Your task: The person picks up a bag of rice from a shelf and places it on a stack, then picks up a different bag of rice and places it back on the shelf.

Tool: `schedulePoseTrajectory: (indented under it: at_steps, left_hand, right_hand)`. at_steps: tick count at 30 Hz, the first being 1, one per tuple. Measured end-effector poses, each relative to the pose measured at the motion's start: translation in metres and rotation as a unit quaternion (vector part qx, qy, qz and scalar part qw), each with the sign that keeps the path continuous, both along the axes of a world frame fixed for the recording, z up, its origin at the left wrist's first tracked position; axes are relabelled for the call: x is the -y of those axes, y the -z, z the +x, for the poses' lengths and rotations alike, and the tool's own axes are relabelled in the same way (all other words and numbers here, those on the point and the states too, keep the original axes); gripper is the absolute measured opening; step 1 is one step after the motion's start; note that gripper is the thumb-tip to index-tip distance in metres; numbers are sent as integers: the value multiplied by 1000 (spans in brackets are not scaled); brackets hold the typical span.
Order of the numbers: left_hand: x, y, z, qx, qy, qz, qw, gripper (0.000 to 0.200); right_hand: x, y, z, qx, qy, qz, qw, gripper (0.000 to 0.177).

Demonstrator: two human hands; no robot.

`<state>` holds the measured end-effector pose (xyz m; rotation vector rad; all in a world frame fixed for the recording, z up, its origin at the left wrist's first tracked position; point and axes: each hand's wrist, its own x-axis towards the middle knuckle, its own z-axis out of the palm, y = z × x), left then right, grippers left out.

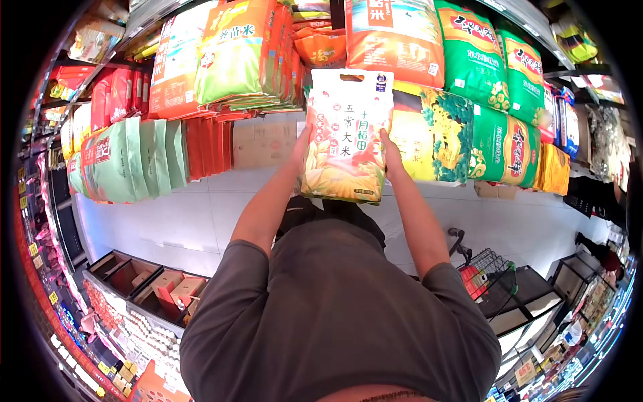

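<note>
A white rice bag (348, 134) with red and gold print and a handle cutout at its top is held upright in front of my body. My left hand (303, 146) grips its left side, and my right hand (390, 151) grips the right side. Most of the fingers are hidden behind the bag. Just beyond it lie stacked rice bags: an orange and white bag (395, 50) behind its top, and a yellow bag (429, 137) to the right.
Green rice bags (472, 57) are stacked at the right, pale green bags (127, 161) at the left. A cardboard box (266, 144) stands under the display. Behind me are a shopping cart (492, 271) on the right and a divided bin with boxes (144, 281) on the left.
</note>
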<state>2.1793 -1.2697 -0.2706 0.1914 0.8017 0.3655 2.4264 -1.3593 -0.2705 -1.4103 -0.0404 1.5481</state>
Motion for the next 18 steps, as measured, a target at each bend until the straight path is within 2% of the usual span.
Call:
schedulePoseTrajectory:
  at_steps: [1,4,5,7,8,9,10,11,12,14,15,16,17,18]
  left_hand:
    - [-7,-3,-3,-57,17,16,998,76]
    - [-11,-1,-1,-64,67,61,994,81]
    - [-8,10,-3,-59,68,69,994,81]
    - [3,48,-6,-205,60,53,975,70]
    - [18,57,-6,-151,8,47,987,74]
    - [27,79,-13,-118,8,42,992,77]
    - [38,80,-22,-159,13,60,985,81]
    - [51,79,-30,-202,15,74,977,84]
    - [67,34,-34,-221,-9,91,971,84]
    - [90,50,-59,-295,2,129,947,72]
    - [99,45,-71,-294,-8,141,945,72]
    - [112,35,-84,-244,-43,112,962,68]
    - [122,21,-98,-193,-76,82,975,63]
    - [129,-2,-112,-192,-84,88,974,63]
  right_hand:
    - [1,-5,-3,-28,10,10,1000,54]
    - [4,-20,-9,-59,34,46,997,49]
    - [12,-8,-10,-53,36,53,997,49]
    - [20,27,-1,-160,30,51,985,54]
    - [23,-4,-3,-164,0,55,985,54]
    - [37,-37,-14,-169,-33,61,983,54]
    - [45,-39,-24,-101,-14,76,992,51]
    - [54,-33,-35,-59,30,49,997,48]
    - [65,-48,-47,-94,30,33,995,46]
    - [88,-35,-61,-101,29,43,993,40]
    - [100,-26,-71,-92,32,85,992,39]
    - [109,-22,-83,-84,34,125,988,38]
    - [116,-25,-97,-84,28,134,987,38]
    - [126,-33,-110,-78,24,144,986,37]
